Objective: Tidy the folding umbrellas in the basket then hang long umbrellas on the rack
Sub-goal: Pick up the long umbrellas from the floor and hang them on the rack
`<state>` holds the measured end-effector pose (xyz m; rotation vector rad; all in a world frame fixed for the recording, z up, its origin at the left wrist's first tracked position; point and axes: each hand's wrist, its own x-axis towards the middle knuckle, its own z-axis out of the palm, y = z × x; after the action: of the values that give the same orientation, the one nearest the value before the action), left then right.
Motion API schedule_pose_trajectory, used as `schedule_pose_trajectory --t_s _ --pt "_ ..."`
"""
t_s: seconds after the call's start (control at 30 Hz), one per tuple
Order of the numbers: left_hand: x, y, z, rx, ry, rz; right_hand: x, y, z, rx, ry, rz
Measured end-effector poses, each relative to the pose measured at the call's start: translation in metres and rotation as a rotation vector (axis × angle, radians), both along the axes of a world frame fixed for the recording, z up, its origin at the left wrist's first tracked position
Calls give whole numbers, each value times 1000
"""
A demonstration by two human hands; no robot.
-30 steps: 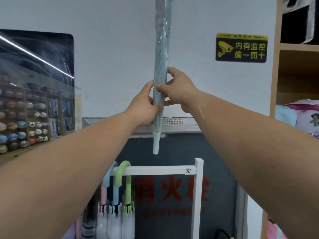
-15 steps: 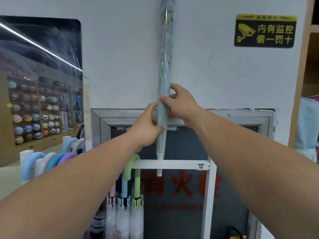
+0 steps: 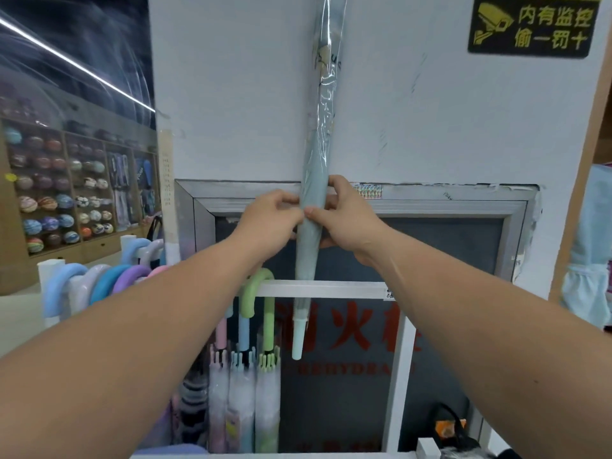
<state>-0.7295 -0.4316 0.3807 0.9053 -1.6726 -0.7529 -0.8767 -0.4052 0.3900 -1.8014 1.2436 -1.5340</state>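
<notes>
**Q:** Hands, status?
**A:** Both are on the long umbrella, mid-frame. My left hand and right hand meet on the shaft. The fingers are curled round it and the thumbs pinch the front. Nothing else is held.

**Q:** Umbrella position?
**A:** Upright, in a clear plastic sleeve, tip down. It runs from the top edge of the frame, crosses the white rack bar and ends below it. It is just right of the green handle already hooked there. Its own handle is out of frame above, so I cannot see it.

**Q:** How to do this step well?
**A:** My judgement: lower it straight with the shaft close to the bar, walking my grip upward as it drops. The sleeve looks slick, so hold it snugly. Turn the crook toward the bar and land it on the bare stretch right of the green one. Release only once it bears weight.
</notes>
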Motion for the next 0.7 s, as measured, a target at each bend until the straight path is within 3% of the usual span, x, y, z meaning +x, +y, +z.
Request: schedule_pose_trajectory --t_s 0.23,0.53,0.7 --pt "-1 -1 21 -93 24 -29 1 4 -29 68 4 65" --pt "-1 10 22 -31 56 -67 2 8 -48 56 284 -60" --pt "7 13 9 16 35 -143 -3 15 -32 152 283 -24"
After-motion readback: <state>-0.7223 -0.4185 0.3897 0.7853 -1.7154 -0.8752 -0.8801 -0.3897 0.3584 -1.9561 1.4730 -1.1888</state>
